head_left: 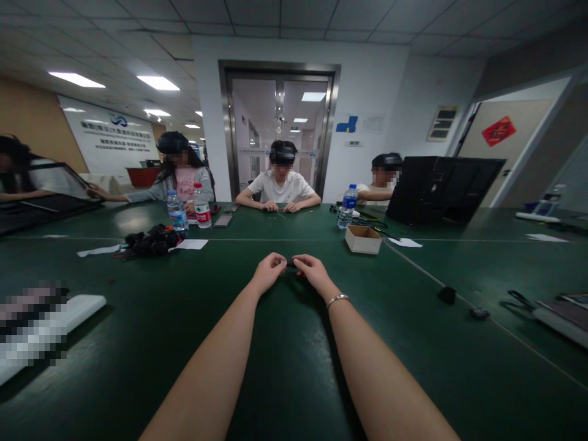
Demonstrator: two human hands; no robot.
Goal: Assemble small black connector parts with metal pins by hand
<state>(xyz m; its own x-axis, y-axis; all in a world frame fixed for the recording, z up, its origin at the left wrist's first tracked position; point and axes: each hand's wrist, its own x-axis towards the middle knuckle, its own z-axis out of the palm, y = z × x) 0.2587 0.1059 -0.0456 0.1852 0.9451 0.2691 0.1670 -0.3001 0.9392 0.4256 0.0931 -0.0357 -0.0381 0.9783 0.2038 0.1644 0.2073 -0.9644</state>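
Both my hands meet over the middle of the green table (294, 343). A small dark object (290, 263), too small for me to name, sits between my fingertips. My left hand (269, 271) is closed in a pinch at its left end. On its right end, my right hand (312, 269) pinches with thumb and fingers, and a silver bracelet (338, 299) circles that wrist. Fingers hide part of the object.
Beyond my right hand stands an open cardboard box (364, 241), with a water bottle (348, 207) behind it. A heap of black items (154, 241) lies left, near two bottles. A black case (436, 190) stands at right. Several people sit around the table; one (281, 180) faces me.
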